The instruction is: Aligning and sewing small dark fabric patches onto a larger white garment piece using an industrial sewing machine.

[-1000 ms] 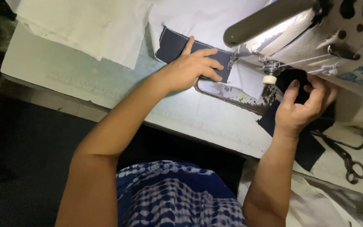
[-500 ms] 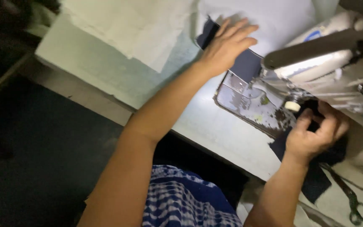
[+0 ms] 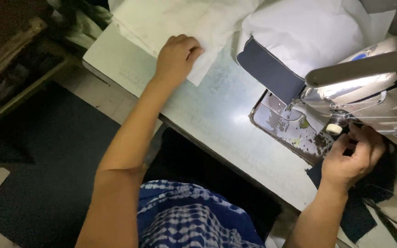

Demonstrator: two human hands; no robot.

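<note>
My left hand (image 3: pixel 176 58) lies on a stack of white fabric pieces (image 3: pixel 180 20) at the far left of the pale sewing table (image 3: pixel 217 119), fingers curled over the top piece's lower corner. My right hand (image 3: pixel 352 158) is under the head of the sewing machine (image 3: pixel 373 92), fingers pinching dark navy cloth (image 3: pixel 359 216) that hangs off the table's near edge. Another navy piece (image 3: pixel 272 73) with a white piece (image 3: pixel 304 32) over it lies behind the needle, next to the metal needle plate (image 3: pixel 290 131).
The machine's lamp lights the plate and the table's middle. Left of the table are a dark floor mat (image 3: pixel 37 183) and a wooden frame (image 3: pixel 14 69). Scissor blades (image 3: pixel 387 225) show at the lower right edge. My blue-and-white patterned garment (image 3: pixel 194 220) is at the bottom.
My left hand left the navy piece behind the needle and moved left onto the white fabric stack. My right hand stayed at the machine head on the dark cloth. The view shifted left.
</note>
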